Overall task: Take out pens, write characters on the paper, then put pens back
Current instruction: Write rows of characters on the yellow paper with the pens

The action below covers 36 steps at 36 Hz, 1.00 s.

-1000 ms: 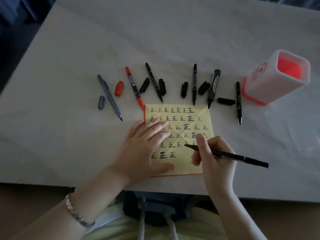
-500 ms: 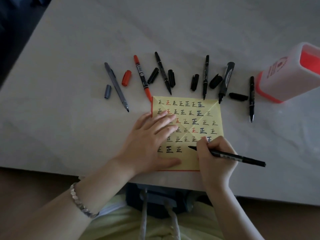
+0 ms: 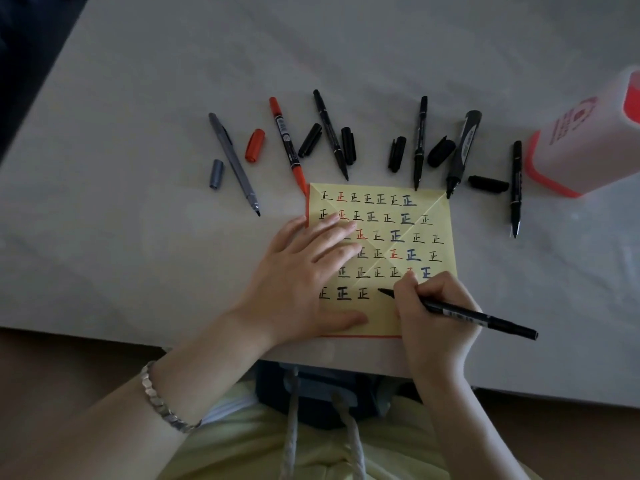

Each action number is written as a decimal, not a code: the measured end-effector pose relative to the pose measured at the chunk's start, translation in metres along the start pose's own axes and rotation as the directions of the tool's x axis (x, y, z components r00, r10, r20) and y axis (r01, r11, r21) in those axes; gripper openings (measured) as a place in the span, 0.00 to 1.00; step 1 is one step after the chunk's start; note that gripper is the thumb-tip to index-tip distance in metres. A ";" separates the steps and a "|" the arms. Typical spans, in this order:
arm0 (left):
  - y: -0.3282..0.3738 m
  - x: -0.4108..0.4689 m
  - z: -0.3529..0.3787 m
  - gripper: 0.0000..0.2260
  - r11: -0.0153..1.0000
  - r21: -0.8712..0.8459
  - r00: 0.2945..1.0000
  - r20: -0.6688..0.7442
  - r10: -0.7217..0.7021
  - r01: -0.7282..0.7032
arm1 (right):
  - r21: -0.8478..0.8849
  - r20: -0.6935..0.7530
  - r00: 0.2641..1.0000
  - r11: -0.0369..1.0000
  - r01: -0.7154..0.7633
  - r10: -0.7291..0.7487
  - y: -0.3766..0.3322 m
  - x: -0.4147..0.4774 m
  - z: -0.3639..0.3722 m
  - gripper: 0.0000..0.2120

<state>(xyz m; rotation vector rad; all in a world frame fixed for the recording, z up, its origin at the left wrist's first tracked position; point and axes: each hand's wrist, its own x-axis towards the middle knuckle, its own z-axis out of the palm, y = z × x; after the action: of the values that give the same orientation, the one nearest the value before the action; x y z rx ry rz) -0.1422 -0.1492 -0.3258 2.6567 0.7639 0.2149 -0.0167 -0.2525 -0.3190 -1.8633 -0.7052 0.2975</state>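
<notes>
Fingers (image 3: 332,237) of your left hand (image 3: 298,282): straight, slightly spread, pressed flat on the yellow paper (image 3: 381,317), thumb near its front edge. Paper is square, diagonally creased, red-edged, filled with rows of small black, red and blue characters, near the front edge of the pale matte table (image 3: 138,98). Your right hand (image 3: 433,317) pinches a slim black pen (image 3: 485,320), fingers curled tight, tip touching the bottom row.

Row behind the paper, all uncapped: grey pen (image 3: 233,161), grey cap (image 3: 216,173) beside it, red cap (image 3: 255,146), red pen (image 3: 287,140) with its tip just beside the paper's corner, three thin black pens (image 3: 330,133), one thick marker (image 3: 464,147), black caps (image 3: 348,146) between. Far right: rounded-square white plastic pen holder (image 3: 581,147), red base, partly cut off.
</notes>
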 end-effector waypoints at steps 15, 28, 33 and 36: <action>0.000 0.000 -0.001 0.36 1.000 -0.006 1.000 -0.008 0.000 0.000 | -0.027 -0.038 0.999 1.000 0.004 -0.005 0.001 0.000 -0.001 0.14; 0.000 0.000 0.000 0.36 1.000 0.006 1.000 0.002 -0.003 0.003 | -0.031 -0.035 0.999 1.000 -0.003 0.002 0.000 0.000 -0.001 0.14; 0.000 0.000 0.000 0.36 1.000 0.000 1.000 -0.009 0.004 -0.004 | -0.052 -0.037 0.999 0.998 0.027 -0.028 -0.001 -0.001 0.000 0.14; 0.000 0.000 0.000 0.36 1.000 0.005 1.000 -0.007 0.002 -0.002 | -0.041 -0.046 0.999 0.999 0.005 -0.007 0.000 -0.001 -0.001 0.14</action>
<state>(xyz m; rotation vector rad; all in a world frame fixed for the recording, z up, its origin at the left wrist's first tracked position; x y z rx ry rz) -0.1421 -0.1489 -0.3261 2.6623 0.7652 0.2232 -0.0169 -0.2537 -0.3189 -1.9005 -0.6901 0.2365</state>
